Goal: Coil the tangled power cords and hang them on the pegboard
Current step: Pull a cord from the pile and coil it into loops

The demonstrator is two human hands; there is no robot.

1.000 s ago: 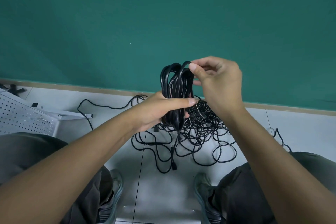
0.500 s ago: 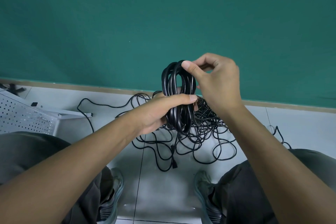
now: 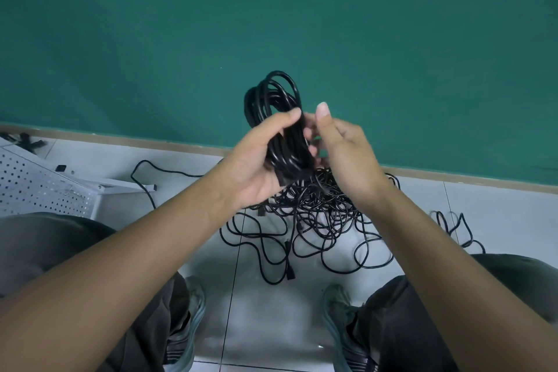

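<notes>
Coiled black power cord bundle (image 3: 279,127) held up in front of the green wall (image 3: 271,24).

Left hand (image 3: 259,166) has its grip wrapped round the middle of the coil, loops sticking up above the thumb. Right hand (image 3: 344,154) sits right beside it, thumb up, fingers tucked behind the coil, so can't tell if that grip is closed on anything. The tangled pile of black cords (image 3: 320,220) is on the white tiled floor (image 3: 265,326) below; white perforated pegboard (image 3: 36,187) lies off left.

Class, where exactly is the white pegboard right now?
In the head view, the pegboard lies on the floor at far left, beside the person's left knee, left of the tangled cords.
</notes>
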